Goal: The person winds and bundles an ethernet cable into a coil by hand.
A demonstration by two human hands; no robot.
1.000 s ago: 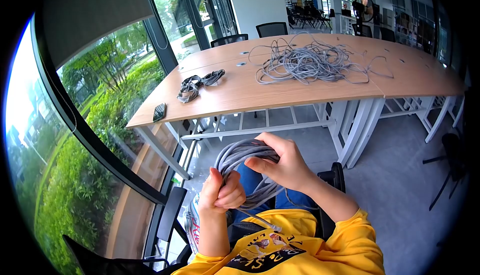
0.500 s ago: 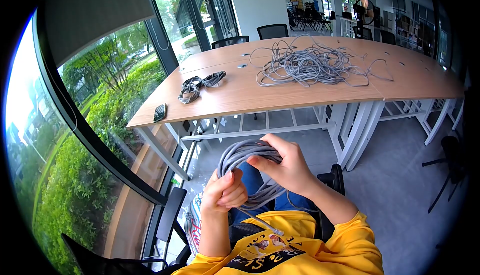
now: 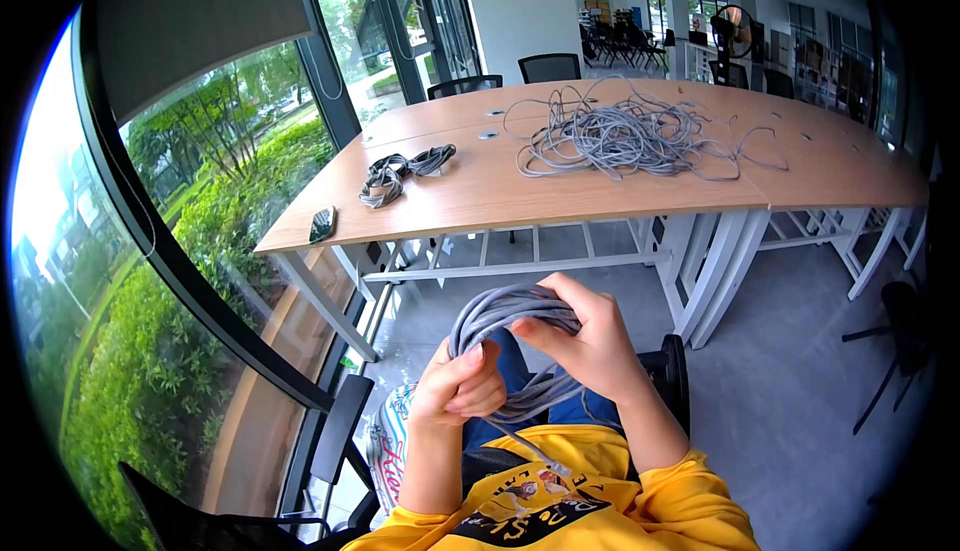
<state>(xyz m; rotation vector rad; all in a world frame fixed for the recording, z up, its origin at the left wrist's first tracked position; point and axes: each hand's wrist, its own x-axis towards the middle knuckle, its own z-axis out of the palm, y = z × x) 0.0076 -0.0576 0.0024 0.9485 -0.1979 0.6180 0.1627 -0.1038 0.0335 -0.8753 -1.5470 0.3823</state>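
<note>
A coiled grey network cable (image 3: 505, 308) is held in front of my lap, gathered into a loop of several turns. My left hand (image 3: 462, 386) is closed round the loop's left side, thumb on top. At the upper right of the coil, my right hand (image 3: 583, 336) grips the strands between thumb and curled fingers. The lower part of the coil hangs over my legs. One cable end with a light plug (image 3: 556, 468) dangles against my yellow shirt.
Ahead stands a wooden table (image 3: 480, 201) with a tangled pile of grey cable (image 3: 625, 136), smaller tied cable bundles (image 3: 392, 179) and a phone (image 3: 323, 225). Windows (image 3: 230, 141) line the left. A black chair armrest (image 3: 672, 376) is by my right side.
Both hands have shifted slightly to the right with the coil, and my right forearm is drawn in closer. The grip on the cable stays the same.
</note>
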